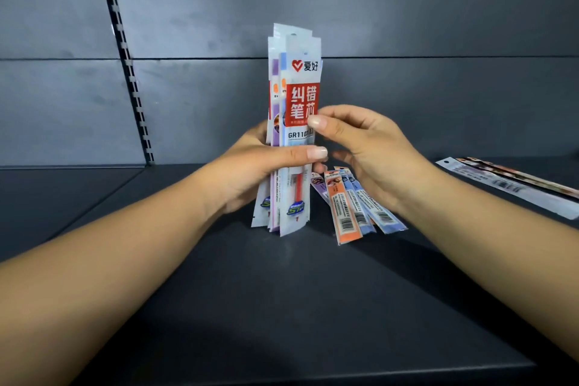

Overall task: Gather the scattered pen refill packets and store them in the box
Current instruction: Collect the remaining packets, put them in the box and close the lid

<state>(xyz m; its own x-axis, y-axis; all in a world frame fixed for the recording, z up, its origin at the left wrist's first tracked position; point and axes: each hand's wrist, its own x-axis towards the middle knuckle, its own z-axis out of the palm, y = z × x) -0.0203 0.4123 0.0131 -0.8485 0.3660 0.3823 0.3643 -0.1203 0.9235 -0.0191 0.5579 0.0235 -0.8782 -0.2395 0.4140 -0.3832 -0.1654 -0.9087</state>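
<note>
I hold a bundle (289,135) of pen refill packets upright at the centre of a dark shelf (282,307), its lower ends standing on or just above the surface. My left hand (250,172) is clenched around the bundle's lower half, thumb laid flat across the front packet, fingers wrapped behind. The front packet is white with a red label, a heart logo and the code GR11; purple and blue edges show behind it on the left.

My right hand (369,147) comes in from 3 o'clock, thumb tip touching the front packet's right edge at mid-height; the other fingers are loosely curled and I cannot tell whether they pinch anything.

Beneath my right palm, at 4 o'clock from the bundle and just beside it, loose packets (354,207) lie fanned on the shelf: one orange, the others blue and purple, barcodes facing up.

Well apart at 3 o'clock, near the right edge of the view, more packets (507,185) lie flat.

Behind the shelf stands a grey back panel (407,9), with a slotted upright (125,56) at 10 o'clock.
</note>
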